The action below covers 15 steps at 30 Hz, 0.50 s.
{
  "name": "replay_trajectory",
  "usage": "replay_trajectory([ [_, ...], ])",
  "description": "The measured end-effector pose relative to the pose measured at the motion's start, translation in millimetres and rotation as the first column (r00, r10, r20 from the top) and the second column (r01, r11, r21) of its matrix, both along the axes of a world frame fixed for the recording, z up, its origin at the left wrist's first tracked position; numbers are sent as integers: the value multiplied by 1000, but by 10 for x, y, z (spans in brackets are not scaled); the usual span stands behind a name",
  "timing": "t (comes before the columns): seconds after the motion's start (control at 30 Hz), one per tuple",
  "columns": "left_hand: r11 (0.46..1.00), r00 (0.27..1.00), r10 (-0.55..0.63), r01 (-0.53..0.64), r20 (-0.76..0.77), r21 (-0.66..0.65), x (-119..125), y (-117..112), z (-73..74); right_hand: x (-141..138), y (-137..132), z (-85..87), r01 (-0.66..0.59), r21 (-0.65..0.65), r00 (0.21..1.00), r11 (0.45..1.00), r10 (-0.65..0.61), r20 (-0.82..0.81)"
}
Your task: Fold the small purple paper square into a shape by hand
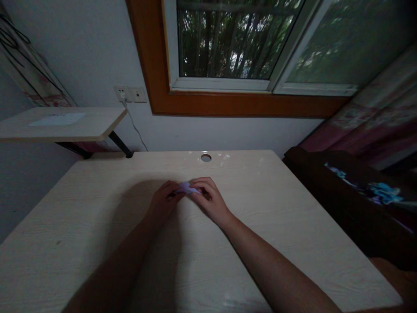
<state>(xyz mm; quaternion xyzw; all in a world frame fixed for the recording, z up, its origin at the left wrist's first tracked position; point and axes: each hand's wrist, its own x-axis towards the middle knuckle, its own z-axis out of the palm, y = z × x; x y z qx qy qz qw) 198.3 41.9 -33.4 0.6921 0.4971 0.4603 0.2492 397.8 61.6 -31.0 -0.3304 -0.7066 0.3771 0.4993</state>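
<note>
A small piece of folded purple paper point(186, 188) is held between my two hands, just above or on the pale wooden desk point(260, 243). My left hand point(164, 198) pinches its left end, with the fingers bent and closed. At the right end, the thumb and fingers of my right hand point(210, 198) close on the same paper. Only the middle of it shows; both ends are covered by fingers. I cannot tell exactly what shape it is folded into.
A raised shelf point(97, 124) on black legs stands at the back left, bearing a pale sheet point(58, 119). A round cable hole point(206, 158) lies near the desk's back edge. Behind are a wall socket point(130, 94) and a window point(234, 48). Dark furniture point(329, 200) stands at right.
</note>
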Motion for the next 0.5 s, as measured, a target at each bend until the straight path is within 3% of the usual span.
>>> replay_trajectory([
  [0.2, 1000, 999, 13, -13, -41, -8, -10, -6, 4, -4, 20, -12, -10, -22, 999, 1000, 9, -53],
  [0.37, 995, 999, -17, 14, 36, 98, 12, -1, 6, 11, 26, -64, -1, -203, 990, 979, -27, -136],
  [0.5, 1000, 996, -12, 11, 84, 20, 29, -10, -52, 10, 29, -99, -51, -314, 985, 948, -3, -171],
])
